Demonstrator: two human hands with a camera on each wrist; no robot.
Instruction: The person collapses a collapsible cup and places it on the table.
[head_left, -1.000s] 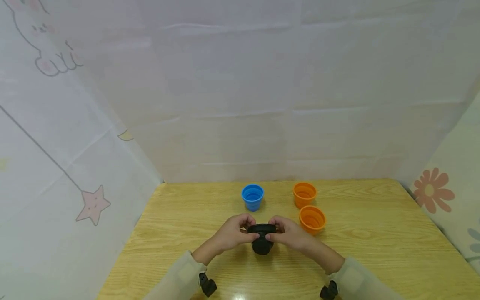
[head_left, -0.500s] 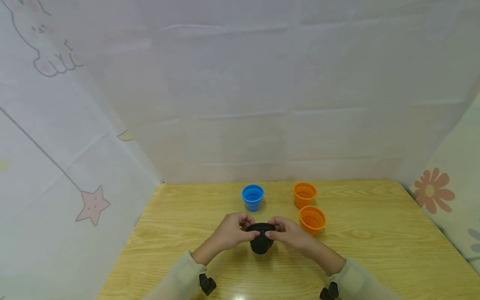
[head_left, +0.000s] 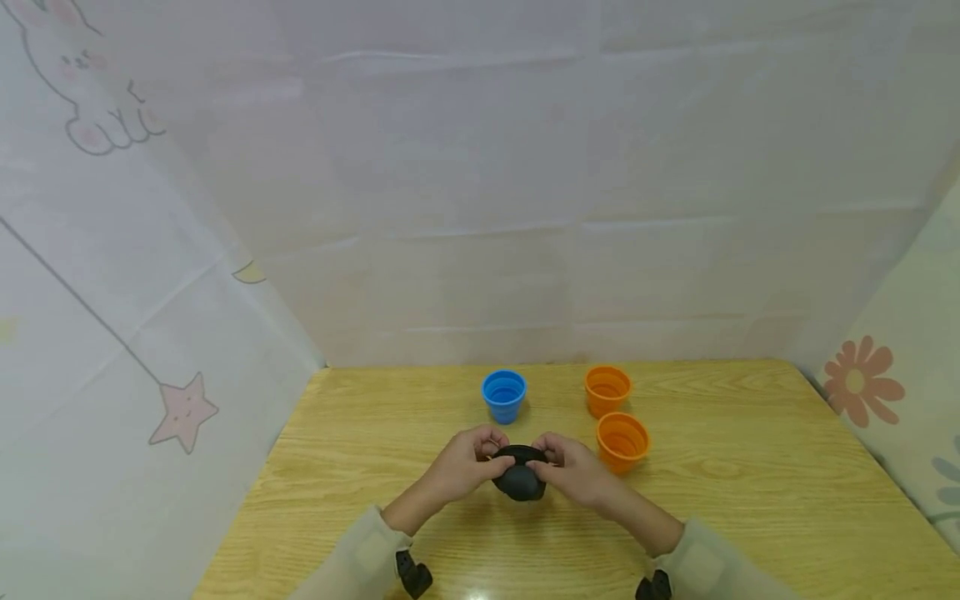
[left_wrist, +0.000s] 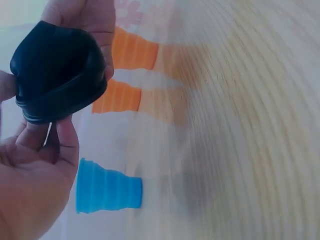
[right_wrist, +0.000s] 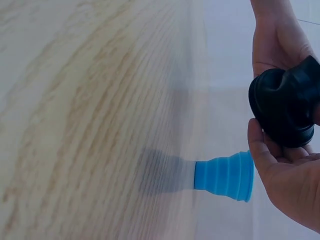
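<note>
Both hands hold a black collapsible cup [head_left: 522,483] in the air over the table. My left hand [head_left: 462,465] pinches its rim from the left, thumb on the near side. From the right, my right hand [head_left: 579,473] pinches it the same way, the thumbs almost meeting. The soft wall of the black cup [left_wrist: 60,70] looks dented and folded in the left wrist view. In the right wrist view the cup's body [right_wrist: 285,105] is squashed too, with fingers behind and under the rim.
Beyond the hands, a blue collapsible cup [head_left: 503,398] stands upright on the wooden table [head_left: 375,400]. Two orange cups stand to the right, one farther back [head_left: 608,392] and one nearer [head_left: 623,442], beside the right hand. A printed cloth [head_left: 465,183] hangs behind the table.
The black cup has tipped and been squashed: its narrow lower part has shortened into a wide, folded bulge. The thumbs have moved slightly up and pressed inward. The other cups stay put.
</note>
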